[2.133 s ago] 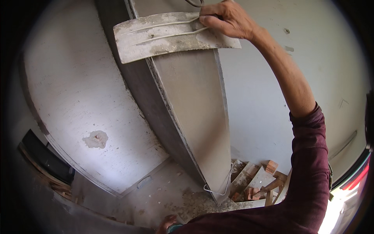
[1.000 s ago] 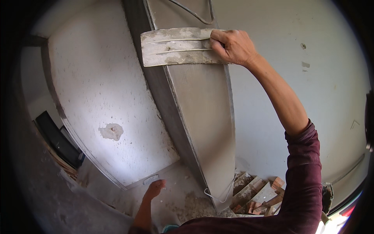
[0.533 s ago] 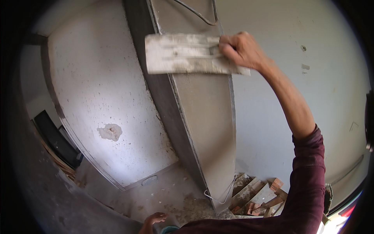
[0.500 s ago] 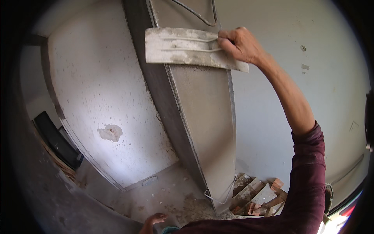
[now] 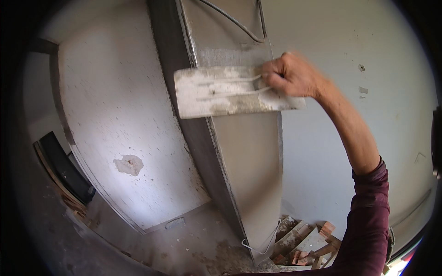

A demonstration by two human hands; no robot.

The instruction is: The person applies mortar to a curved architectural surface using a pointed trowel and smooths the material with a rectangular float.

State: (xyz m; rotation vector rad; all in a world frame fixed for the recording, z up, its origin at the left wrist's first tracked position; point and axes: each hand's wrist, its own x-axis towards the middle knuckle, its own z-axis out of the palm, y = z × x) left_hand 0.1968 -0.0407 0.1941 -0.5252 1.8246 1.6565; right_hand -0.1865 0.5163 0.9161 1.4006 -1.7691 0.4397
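My right hand (image 5: pixel 294 76), its fingers closed round the handle, grips a wide whitish plastering float (image 5: pixel 216 105) smeared with grey. The float lies sideways across the grey plastered face of a column (image 5: pixel 248 152) and reaches past both of its edges. Just above it shows a paler, streaked band of plaster (image 5: pixel 218 57). Strips run along the column's edges, and a bent metal rod (image 5: pixel 235 23) crosses the face near the top. My left hand is out of sight.
Another bent rod (image 5: pixel 263 252) sits at the column's foot, beside a heap of bricks and boards (image 5: pixel 306 239). On the left stands a speckled white wall (image 5: pixel 115 106) with a chipped patch. A pale wall (image 5: pixel 322 152) lies to the right. A dark panel (image 5: pixel 66 165) leans at far left.
My right hand has drawn the float downward over the column, baring the streaked band above it. My left hand has dropped out of the lower edge of the view.
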